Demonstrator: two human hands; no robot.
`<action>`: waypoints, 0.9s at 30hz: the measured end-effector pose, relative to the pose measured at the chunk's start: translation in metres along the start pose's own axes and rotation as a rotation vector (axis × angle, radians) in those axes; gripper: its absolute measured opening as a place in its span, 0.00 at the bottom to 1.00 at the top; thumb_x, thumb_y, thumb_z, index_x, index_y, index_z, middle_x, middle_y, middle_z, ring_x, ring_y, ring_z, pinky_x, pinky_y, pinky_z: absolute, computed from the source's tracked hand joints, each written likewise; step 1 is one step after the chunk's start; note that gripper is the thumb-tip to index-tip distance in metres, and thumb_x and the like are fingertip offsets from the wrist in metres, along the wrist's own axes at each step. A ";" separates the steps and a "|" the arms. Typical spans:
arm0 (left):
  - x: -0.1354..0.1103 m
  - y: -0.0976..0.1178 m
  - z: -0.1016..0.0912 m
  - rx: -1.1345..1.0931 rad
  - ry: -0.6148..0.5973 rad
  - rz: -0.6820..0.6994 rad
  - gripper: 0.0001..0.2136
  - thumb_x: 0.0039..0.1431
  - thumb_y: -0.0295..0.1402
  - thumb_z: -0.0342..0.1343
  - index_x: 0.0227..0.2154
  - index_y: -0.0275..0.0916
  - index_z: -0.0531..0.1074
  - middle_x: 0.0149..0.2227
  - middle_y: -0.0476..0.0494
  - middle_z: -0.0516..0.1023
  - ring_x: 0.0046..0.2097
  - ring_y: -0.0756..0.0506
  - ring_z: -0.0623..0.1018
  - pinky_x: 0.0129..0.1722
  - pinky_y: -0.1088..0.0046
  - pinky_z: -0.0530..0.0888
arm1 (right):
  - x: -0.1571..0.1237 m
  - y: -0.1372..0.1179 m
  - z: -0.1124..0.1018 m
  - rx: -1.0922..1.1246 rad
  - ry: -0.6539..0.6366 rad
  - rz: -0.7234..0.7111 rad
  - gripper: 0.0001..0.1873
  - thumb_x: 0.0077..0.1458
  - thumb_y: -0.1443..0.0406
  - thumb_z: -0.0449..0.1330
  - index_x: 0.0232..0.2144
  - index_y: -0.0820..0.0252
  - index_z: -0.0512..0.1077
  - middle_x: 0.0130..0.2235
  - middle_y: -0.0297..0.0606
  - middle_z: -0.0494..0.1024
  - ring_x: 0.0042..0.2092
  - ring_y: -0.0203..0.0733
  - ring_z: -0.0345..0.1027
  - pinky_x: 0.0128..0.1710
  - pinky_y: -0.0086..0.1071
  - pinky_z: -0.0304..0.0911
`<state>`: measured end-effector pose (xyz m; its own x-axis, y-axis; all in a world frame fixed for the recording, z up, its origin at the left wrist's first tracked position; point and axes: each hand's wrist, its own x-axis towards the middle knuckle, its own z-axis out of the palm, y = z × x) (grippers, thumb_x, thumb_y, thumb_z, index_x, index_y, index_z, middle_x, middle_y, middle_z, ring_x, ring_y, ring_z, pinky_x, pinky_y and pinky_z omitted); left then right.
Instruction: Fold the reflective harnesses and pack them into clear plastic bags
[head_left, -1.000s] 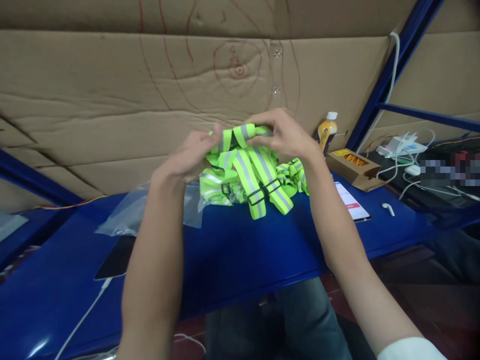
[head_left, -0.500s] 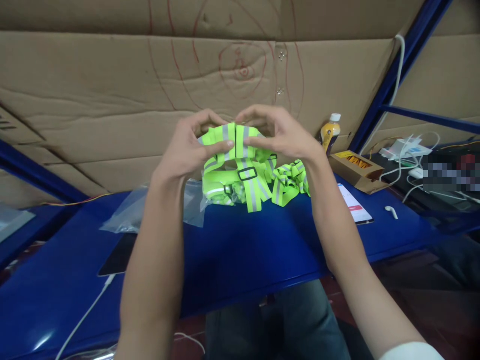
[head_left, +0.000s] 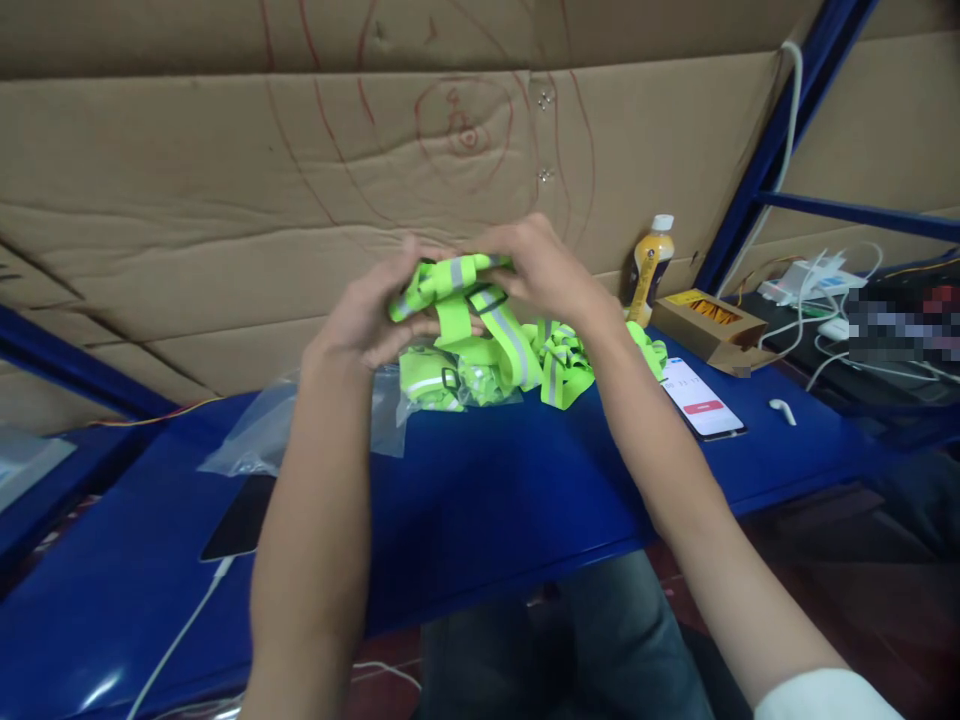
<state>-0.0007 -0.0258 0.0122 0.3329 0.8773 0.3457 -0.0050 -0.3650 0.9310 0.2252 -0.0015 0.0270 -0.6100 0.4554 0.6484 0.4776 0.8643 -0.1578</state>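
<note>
Between my two hands, above the table, is a fluorescent yellow-green reflective strap (head_left: pixel 459 274) with silver stripes, gathered in folds. My left hand (head_left: pixel 379 310) grips its left end, thumb below and fingers behind. My right hand (head_left: pixel 536 262) closes on the right end, its fingertips partly hidden. A black slider buckle (head_left: pixel 487 297) sits on a band that hangs down from the folds. Beneath my hands lies a bundle of the same strap (head_left: pixel 431 380), partly in clear plastic. More loose straps (head_left: pixel 564 365) are heaped to the right, partly behind my right forearm.
On the blue table (head_left: pixel 480 500) are a clear plastic bag (head_left: pixel 259 430), a dark phone (head_left: pixel 238 520) on a white cable, a lit phone (head_left: pixel 705 405) and a white earbud (head_left: pixel 783 410). A drink bottle (head_left: pixel 649 270) and small cardboard box (head_left: pixel 716 330) stand right. Cardboard (head_left: pixel 187 150) lines the back.
The folded strap has turned and tilted in my hands, and its hanging band now slants to the right. My right hand has rolled over, hiding its thumb. The camera view has shifted slightly.
</note>
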 end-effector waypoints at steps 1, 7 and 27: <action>0.000 0.001 -0.002 -0.040 0.033 -0.010 0.29 0.58 0.66 0.64 0.39 0.40 0.80 0.37 0.38 0.84 0.43 0.32 0.86 0.38 0.53 0.87 | 0.002 -0.001 0.005 0.005 0.028 -0.014 0.14 0.63 0.72 0.58 0.44 0.60 0.82 0.45 0.41 0.86 0.48 0.48 0.77 0.54 0.39 0.67; 0.002 -0.007 -0.023 0.126 0.109 0.076 0.18 0.48 0.41 0.79 0.40 0.43 0.82 0.38 0.41 0.85 0.42 0.34 0.86 0.37 0.57 0.85 | 0.004 0.002 0.013 0.120 -0.040 -0.128 0.24 0.57 0.69 0.62 0.56 0.58 0.80 0.61 0.43 0.82 0.62 0.53 0.74 0.66 0.43 0.64; 0.000 -0.001 0.018 0.423 0.148 0.300 0.25 0.65 0.61 0.62 0.34 0.42 0.82 0.38 0.43 0.83 0.44 0.40 0.81 0.44 0.65 0.77 | -0.005 0.020 -0.004 0.415 -0.272 -0.126 0.23 0.63 0.48 0.68 0.45 0.62 0.77 0.38 0.33 0.80 0.41 0.39 0.69 0.42 0.32 0.66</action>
<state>0.0162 -0.0307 0.0092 0.2389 0.7384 0.6306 0.3112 -0.6734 0.6706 0.2403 0.0131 0.0232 -0.8155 0.3340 0.4726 0.1325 0.9027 -0.4093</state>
